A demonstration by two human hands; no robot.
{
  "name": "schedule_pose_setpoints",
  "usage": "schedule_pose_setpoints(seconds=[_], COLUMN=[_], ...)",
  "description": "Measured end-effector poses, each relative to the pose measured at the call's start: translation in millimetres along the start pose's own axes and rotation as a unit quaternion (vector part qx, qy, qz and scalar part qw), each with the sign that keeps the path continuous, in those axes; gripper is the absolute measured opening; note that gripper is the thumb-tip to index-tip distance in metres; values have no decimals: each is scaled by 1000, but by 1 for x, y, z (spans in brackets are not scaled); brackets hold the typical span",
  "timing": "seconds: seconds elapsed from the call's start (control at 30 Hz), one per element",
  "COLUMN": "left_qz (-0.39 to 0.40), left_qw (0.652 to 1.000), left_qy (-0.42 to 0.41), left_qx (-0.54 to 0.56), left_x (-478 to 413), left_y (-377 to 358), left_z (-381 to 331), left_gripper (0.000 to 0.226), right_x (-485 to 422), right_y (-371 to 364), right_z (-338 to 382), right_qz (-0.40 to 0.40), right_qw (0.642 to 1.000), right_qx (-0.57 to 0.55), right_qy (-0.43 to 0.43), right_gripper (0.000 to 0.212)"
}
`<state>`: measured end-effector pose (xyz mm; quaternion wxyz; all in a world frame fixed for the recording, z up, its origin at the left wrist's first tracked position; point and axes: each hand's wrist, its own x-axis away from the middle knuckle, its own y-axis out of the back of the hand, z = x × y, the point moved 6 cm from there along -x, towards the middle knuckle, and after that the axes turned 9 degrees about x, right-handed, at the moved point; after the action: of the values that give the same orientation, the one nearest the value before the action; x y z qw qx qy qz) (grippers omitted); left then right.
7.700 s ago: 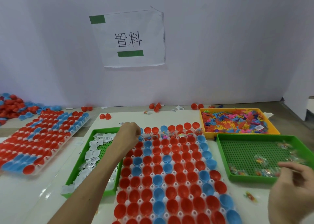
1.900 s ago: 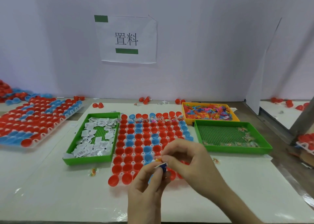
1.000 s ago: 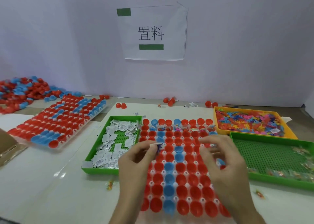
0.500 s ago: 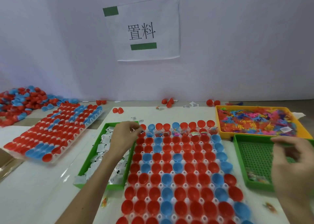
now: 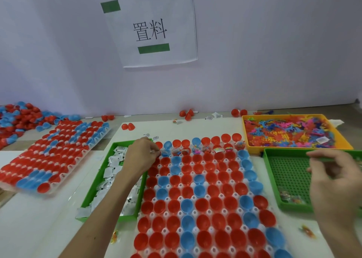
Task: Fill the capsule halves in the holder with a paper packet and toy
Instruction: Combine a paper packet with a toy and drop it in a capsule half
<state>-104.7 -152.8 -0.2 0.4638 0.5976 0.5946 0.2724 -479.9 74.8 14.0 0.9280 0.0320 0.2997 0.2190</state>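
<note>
White wall panels back our table (image 5: 49, 228), with a printed paper sign (image 5: 150, 28) taped to them. Before us on the table lies the holder (image 5: 193, 229), a clear sheet of cups filled with red and blue capsule halves (image 5: 203, 205), open side up. Halves in the second row from the far edge carry wrapped toys (image 5: 197, 150). Our left hand (image 5: 141, 158) stretches across the green tray (image 5: 97, 181) of paper packets to the holder's far left corner. There its fingertips pinch a small white paper packet (image 5: 154, 151) just above the halves. Our right hand (image 5: 333, 185) hovers over the second green tray (image 5: 288, 171), just right of the holder. Its fingers are loosely curved, thumb and forefinger apart, holding nothing we can see. Beyond that tray sits a yellow tray (image 5: 252, 147) of bright plastic toys. Another loaded holder (image 5: 52, 156) lies on our left.
</note>
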Motion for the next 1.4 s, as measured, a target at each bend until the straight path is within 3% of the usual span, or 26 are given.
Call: schedule_pose_setpoints(seconds=[0.13,0.3,0.5,0.67,0.77,0.93,1.0,1.1,1.13,1.23,1.3,1.4], left_qz=[22,-15,-76,-121,-134,-199,-204,-197,-199,-164,-109,-71], left_qw=[999,991,975,947,903,739,707,707,710,698,719,700], left_qy=[5,30,56,93,133,183,178,186,201,240,243,241], left_qx=[48,131,200,281,385,617,653,653,645,654,642,669], left_x=[-2,2,15,46,78,161,186,209,214,219,218,221], left_y=[2,12,28,47,59,74,81,77,72,46,36,30], left_z=[4,9,15,19,23,16,8,-2,-2,-1,-12,-38], left_gripper=[12,32,20,16,23,14,17,66,62,5,10,18], right_x=[0,1,2,4,4,-2,-9,-28,-35,-55,-67,-76], right_y=[1,-3,-7,-13,-14,-20,-34,-64,-74,-110,-128,-138], right_z=[-3,-7,-10,-16,-18,-34,-29,-19,-19,-32,-48,-64], right_qz=[3,22,39,46,67,190,234,262,258,271,293,297], right_qw=[1000,999,999,998,996,972,959,943,939,913,900,895], right_qx=[-2,-11,-10,-10,-3,78,127,201,227,304,322,333], right_qy=[-6,-20,-20,-30,-51,-110,-93,-42,-25,2,-10,-26], right_gripper=[17,33,46,33,25,22,19,29,32,35,29,13])
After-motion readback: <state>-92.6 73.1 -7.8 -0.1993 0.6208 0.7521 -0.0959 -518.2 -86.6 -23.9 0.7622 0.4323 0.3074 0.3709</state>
